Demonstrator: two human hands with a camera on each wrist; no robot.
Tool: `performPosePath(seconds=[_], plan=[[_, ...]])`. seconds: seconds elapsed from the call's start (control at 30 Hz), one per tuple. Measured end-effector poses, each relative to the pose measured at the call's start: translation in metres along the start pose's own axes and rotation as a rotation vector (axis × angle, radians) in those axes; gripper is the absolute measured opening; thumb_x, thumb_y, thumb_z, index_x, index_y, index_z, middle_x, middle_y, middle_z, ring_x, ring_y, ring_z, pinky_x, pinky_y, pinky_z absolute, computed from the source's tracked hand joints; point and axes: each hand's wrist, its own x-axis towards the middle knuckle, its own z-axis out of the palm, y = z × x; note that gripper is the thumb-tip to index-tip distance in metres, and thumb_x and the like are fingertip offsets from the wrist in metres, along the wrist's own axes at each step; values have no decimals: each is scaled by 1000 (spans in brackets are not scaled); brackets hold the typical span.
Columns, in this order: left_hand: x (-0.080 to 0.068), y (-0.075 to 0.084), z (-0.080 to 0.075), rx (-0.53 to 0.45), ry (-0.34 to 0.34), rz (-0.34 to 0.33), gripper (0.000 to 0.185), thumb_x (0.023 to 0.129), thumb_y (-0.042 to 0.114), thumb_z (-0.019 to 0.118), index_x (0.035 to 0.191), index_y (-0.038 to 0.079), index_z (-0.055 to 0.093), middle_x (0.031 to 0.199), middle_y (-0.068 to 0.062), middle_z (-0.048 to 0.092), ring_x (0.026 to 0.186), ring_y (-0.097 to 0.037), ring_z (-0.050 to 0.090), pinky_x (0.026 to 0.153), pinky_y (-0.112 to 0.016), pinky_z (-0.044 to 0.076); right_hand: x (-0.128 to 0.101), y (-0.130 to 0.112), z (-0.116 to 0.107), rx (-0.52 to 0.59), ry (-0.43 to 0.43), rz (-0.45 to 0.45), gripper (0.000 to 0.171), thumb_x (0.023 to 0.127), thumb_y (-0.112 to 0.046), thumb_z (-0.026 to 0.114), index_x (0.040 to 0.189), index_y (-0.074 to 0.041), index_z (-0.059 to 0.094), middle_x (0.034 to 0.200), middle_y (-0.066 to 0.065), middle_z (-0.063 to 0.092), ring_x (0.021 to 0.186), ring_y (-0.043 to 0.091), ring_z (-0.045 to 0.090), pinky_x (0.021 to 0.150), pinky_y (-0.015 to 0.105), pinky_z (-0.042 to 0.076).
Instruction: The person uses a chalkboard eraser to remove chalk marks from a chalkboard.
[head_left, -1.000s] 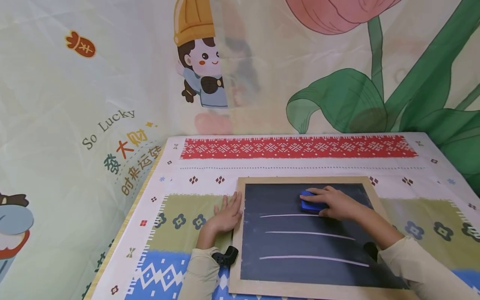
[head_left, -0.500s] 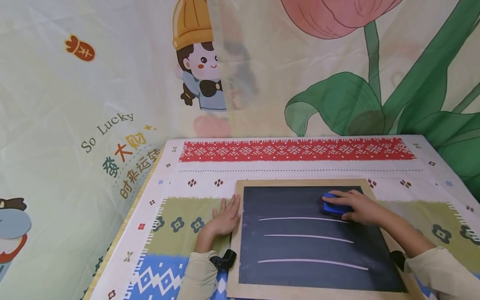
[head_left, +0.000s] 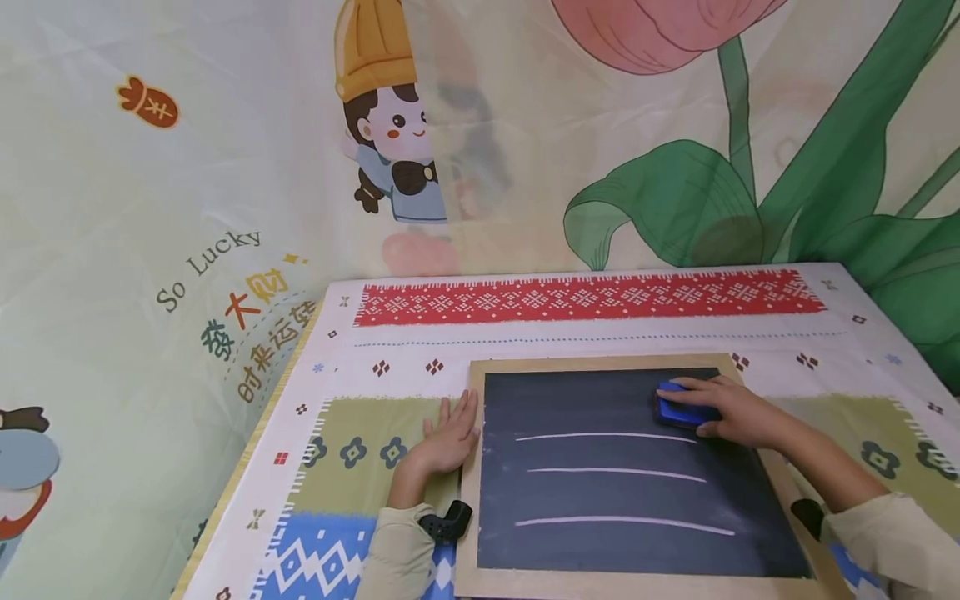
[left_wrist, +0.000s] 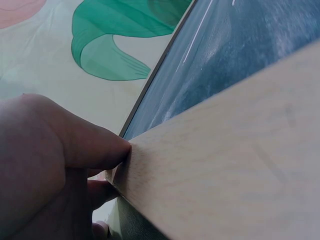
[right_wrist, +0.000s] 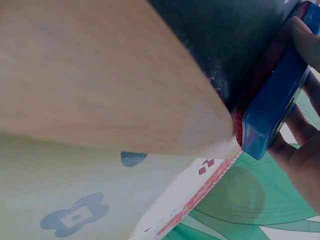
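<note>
A blue chalkboard eraser (head_left: 684,405) with a red underside, seen in the right wrist view, sits on the upper right of a wood-framed chalkboard (head_left: 592,500). My right hand (head_left: 742,412) grips it, thumb on the near side and fingers across the far side. Three pale chalk lines run across the dark surface below it. At the board's left side, my left hand (head_left: 442,437) rests with fingers extended, touching the wooden frame (left_wrist: 210,165). The left wrist view shows fingertips against the frame's outer edge.
A patterned tablecloth (head_left: 405,342) covers the table under the board. Behind stands a fabric backdrop (head_left: 510,233) printed with a tulip and a cartoon figure. Each wrist wears a black device (head_left: 447,523).
My right hand has slid the eraser rightward along the top of the board, above the upper chalk line. My left hand has stayed at the frame.
</note>
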Motion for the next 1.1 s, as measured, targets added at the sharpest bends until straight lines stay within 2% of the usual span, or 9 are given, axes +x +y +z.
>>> performPosePath(seconds=[0.13,0.23,0.27,0.37,0.6,0.9,1.1], plan=[[0,0,0,-16,-5,-5,56,99,20,30,148,8,6,154,-12,4,139,-39,-9,101,-67,-6,-1,0,0,10,-8,4,60,76,-13,71,131,-20,51,136,24,42,110,45,44,81,58,43],[-2,-2,0,-45,-3,9,57,99,22,29,148,11,4,154,-11,3,138,-39,-12,101,-67,-8,-3,-1,1,14,-13,9,60,75,-13,71,131,-20,52,135,23,43,109,44,44,81,56,43],[1,-8,4,-49,10,37,57,99,26,26,148,14,0,155,-10,0,138,-38,-15,99,-68,-10,-4,-2,1,13,-15,13,60,75,-13,72,131,-20,52,135,24,43,108,43,44,80,55,43],[0,-8,4,-61,14,44,58,99,26,27,148,16,-1,155,-9,-1,137,-38,-16,99,-68,-10,-5,-4,2,6,-16,27,60,74,-12,72,131,-20,52,135,23,44,106,41,45,80,54,44],[0,0,-2,-4,-18,-17,57,98,19,30,148,9,3,154,-11,1,138,-38,-12,102,-66,-8,-9,-6,5,-9,-16,33,62,73,-12,73,131,-20,52,134,23,45,105,41,45,79,53,46],[3,1,-3,2,-16,-17,57,99,21,30,148,11,2,154,-10,1,138,-39,-12,101,-67,-6,-20,-13,5,-22,-35,43,63,73,-14,74,130,-25,52,135,22,44,101,35,46,78,50,46],[3,1,-2,-4,-15,-22,57,99,20,30,148,9,3,154,-12,2,138,-40,-12,101,-67,-7,-25,-17,8,-33,-15,29,62,71,-14,75,129,-25,54,134,21,47,97,30,47,76,46,47]])
